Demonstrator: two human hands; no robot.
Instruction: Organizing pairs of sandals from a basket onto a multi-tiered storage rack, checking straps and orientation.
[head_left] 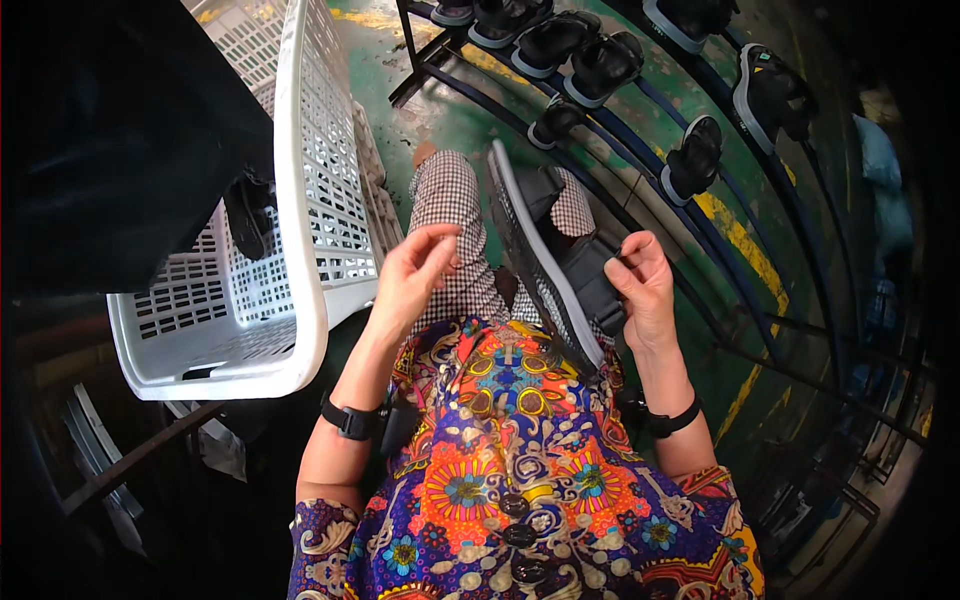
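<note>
Treat black sandal [550, 262], tilted on edge over lap [455, 290], as light: stiff sole, soft strap [592, 280]. Grasp by the sole. Note right hand [648, 290] pinching strap; left hand [415, 275] with fingers curled, cannot tell whether pressed together. Mind white basket [305, 250] at left, sandal rack [712, 240] ahead-right, both limiting reach.

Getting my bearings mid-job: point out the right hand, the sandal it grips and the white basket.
Right hand [647, 295]: head view, middle of the hand.
Sandal [588, 284]: head view, wide dark strap.
White basket [291, 200]: head view, rim's right side.
</note>
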